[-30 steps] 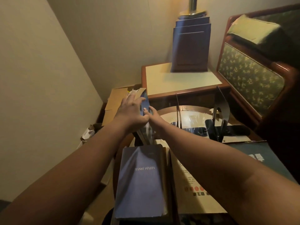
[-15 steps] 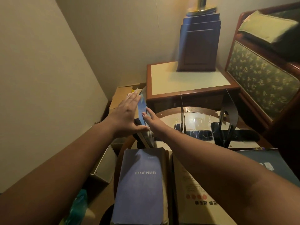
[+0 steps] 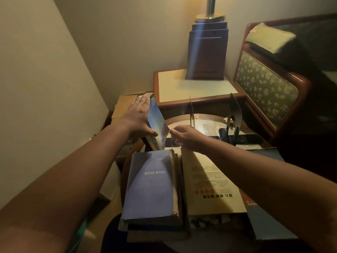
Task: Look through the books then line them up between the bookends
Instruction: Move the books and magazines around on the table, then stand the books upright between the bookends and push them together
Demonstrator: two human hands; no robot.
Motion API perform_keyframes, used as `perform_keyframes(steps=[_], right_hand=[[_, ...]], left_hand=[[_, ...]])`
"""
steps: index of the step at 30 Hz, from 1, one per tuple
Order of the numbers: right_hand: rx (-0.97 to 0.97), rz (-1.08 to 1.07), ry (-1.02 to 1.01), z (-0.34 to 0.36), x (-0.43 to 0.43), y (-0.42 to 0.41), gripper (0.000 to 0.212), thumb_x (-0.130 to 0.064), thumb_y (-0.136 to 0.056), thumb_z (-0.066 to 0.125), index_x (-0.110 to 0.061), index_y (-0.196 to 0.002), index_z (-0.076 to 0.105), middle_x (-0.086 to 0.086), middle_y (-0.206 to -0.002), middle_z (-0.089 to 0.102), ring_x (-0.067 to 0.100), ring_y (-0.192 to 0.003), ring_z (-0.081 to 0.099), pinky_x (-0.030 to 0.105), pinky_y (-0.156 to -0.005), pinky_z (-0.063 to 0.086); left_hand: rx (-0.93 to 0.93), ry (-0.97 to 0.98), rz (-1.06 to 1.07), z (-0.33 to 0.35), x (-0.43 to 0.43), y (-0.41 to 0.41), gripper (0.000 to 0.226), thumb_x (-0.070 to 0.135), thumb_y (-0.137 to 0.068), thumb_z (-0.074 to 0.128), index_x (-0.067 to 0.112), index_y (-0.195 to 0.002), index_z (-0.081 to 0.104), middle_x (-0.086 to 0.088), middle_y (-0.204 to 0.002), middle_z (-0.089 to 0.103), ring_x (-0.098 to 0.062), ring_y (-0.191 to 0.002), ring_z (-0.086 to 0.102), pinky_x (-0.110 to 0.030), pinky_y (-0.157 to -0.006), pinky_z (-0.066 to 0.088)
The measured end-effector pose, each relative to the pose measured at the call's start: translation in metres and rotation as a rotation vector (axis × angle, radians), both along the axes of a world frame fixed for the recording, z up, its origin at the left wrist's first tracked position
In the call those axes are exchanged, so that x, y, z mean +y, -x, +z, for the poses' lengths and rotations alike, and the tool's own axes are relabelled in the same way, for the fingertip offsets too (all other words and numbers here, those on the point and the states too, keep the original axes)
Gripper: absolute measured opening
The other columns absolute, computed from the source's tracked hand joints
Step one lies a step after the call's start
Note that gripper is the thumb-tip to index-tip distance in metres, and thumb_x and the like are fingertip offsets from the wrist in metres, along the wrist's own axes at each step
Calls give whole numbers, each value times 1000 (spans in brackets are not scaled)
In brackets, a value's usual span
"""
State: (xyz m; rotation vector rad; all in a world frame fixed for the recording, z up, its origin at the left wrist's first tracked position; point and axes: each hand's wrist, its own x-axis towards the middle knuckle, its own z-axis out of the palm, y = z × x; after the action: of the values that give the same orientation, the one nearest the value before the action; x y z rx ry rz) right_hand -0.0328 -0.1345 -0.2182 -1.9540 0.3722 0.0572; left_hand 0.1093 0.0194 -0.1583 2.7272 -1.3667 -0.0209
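**Left hand (image 3: 139,116) and right hand (image 3: 186,137) at a slanted book (image 3: 158,123)**

Left hand lies with straight fingers flat against the far cover of the slanted book. Its thumb crosses the near cover low down, so the book is held between palm and thumb. Right hand has its fingers curled. Its thumb and forefinger reach the lower right corner of the cover, but I cannot tell if they pinch it.

The slanted book stands on its lower edge near the left edge of the round desk (image 3: 209,117), with its top leaning to the left. It is to the left of both bookends. The thin bookend (image 3: 190,115) and the wide bookend (image 3: 235,123) stand upright near the far edge of the desk, with a gap between them.

At the near edge a blue book (image 3: 151,185) with the title HANYU PINYIN lies flat on top of a pile. A cream book (image 3: 209,181) lies just beside it on the right. Behind the desk stands a side table (image 3: 182,88) that carries a lamp base (image 3: 207,53).
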Motion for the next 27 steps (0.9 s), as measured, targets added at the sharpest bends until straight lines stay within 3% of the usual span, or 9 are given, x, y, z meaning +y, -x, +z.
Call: perform_keyframes(steps=[4, 7, 11, 16, 20, 22, 27], right_hand=[[-22, 9, 250, 3, -19, 58, 31, -34, -104, 51, -14, -122, 65, 0, -117, 66, 15, -105, 62, 31, -85, 52], [10, -19, 302, 3, -42, 106, 23, -29, -101, 57, -20, -121, 66, -6, -114, 65, 10, -104, 61, 32, -88, 54], [77, -121, 524, 5, -78, 155, 22, -26, -96, 65, -24, -118, 65, -7, -116, 63, 14, -110, 61, 39, -94, 54], [386, -156, 703, 1, -111, 181, 65, -43, -84, 76, -24, -140, 51, 5, -144, 47, 25, -130, 47, 41, -103, 47], [498, -210, 785, -6, -121, 188, 89, -70, -72, 73, -28, -145, 44, 7, -147, 42, 31, -134, 42, 49, -103, 45], [524, -267, 736, -10, -127, 193, 97, -75, -66, 74, -28, -144, 43, 7, -145, 41, 32, -129, 44, 50, -101, 47], [459, -391, 484, -18, -140, 204, 97, -61, -63, 85, -23, -143, 44, 7, -140, 50, 29, -123, 52, 39, -92, 51]], left_hand=[[-3, 25, 15, -1, 2, 3, 127, 54, -71, 79, 9, -155, -6, -8, -164, -7, -23, -151, -9, -39, -122, 2], [-6, 20, 13, -2, 2, 0, 128, 55, -69, 79, 9, -155, -4, -9, -164, -6, -24, -151, -9, -38, -121, 1], [9, 25, 13, -2, 2, -2, 131, 55, -67, 81, 11, -155, -4, -7, -164, -7, -23, -150, -9, -34, -117, -4], [-3, 19, 30, -3, 1, 0, 130, 54, -67, 82, 11, -155, -4, -6, -164, -6, -23, -150, -8, -37, -119, 1], [-10, 30, 29, -4, 1, 1, 130, 52, -66, 83, 12, -155, -4, -6, -164, -4, -23, -151, -6, -40, -121, 5], [-12, 31, 29, -6, 1, -2, 130, 52, -65, 83, 12, -155, -2, -6, -164, -3, -23, -151, -5, -41, -121, 6], [-5, 8, 41, -8, -1, -8, 131, 54, -65, 83, 12, -156, 0, -7, -164, -2, -24, -151, -5, -44, -122, 6]])
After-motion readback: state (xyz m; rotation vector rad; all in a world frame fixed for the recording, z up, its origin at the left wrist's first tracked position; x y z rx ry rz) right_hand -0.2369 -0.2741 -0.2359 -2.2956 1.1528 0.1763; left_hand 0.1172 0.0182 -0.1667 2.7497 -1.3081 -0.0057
